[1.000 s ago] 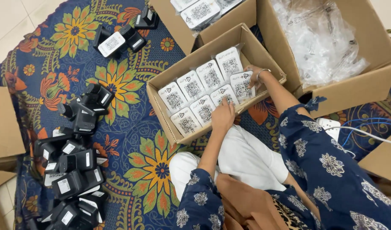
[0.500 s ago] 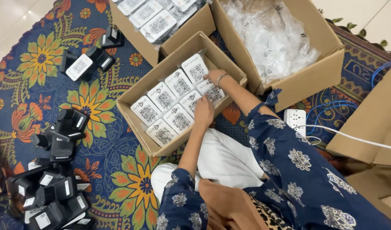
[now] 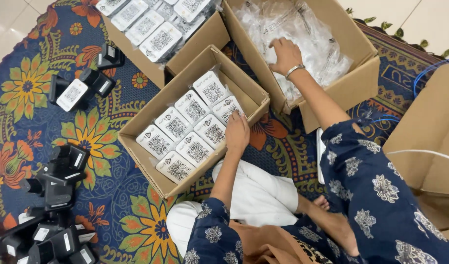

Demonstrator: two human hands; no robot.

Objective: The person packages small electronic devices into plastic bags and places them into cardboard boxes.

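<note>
the left hand (image 3: 237, 132) lies flat, fingers spread, on the white packs (image 3: 195, 128) that almost fill the middle box (image 3: 151, 171). the right hand (image 3: 284, 54) reaches into the box of clear bags (image 3: 310, 44), fingers curled; maybe it holds one, i cannot tell. many black chargers (image 3: 58, 181) lie unpacked on the rug (image 3: 112, 205).

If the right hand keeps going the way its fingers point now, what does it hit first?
Probably the clear plastic bags filling the cardboard box. The right hand is already over them, fingers pointing up-left across the heap; contact looks likely, though depth is unclear.
</note>
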